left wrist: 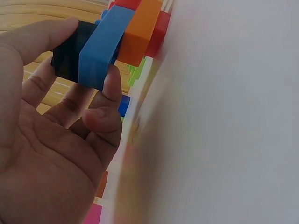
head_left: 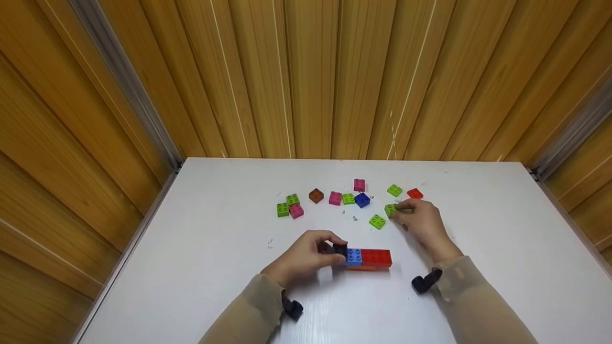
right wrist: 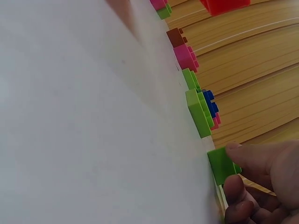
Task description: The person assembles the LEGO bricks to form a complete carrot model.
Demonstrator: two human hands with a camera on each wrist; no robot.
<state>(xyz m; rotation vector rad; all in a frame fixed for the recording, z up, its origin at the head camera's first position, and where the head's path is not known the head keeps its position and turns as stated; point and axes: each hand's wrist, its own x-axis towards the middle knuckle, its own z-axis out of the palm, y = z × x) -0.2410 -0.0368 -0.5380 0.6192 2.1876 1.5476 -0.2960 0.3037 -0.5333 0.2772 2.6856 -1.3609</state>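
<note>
My left hand (head_left: 311, 253) grips the left end of a toy brick assembly by its black brick (head_left: 340, 250), thumb and fingers on either side. A light blue brick (head_left: 354, 256) and a red brick (head_left: 376, 257) continue the row to the right. Beneath them is an orange brick (left wrist: 140, 35), and in the left wrist view the assembly is held off the white surface. Farther right, my right hand (head_left: 423, 224) pinches a green brick (right wrist: 221, 165) at the table between thumb and fingers. Just left of it lies a flat light green brick (head_left: 377, 221).
Loose bricks lie across the back of the white table (head_left: 215, 239): a brown one (head_left: 316, 195), a dark blue one (head_left: 362, 199), a red one (head_left: 415, 193), plus several pink and green ones. Wood-patterned panels (head_left: 311, 81) rise behind the table.
</note>
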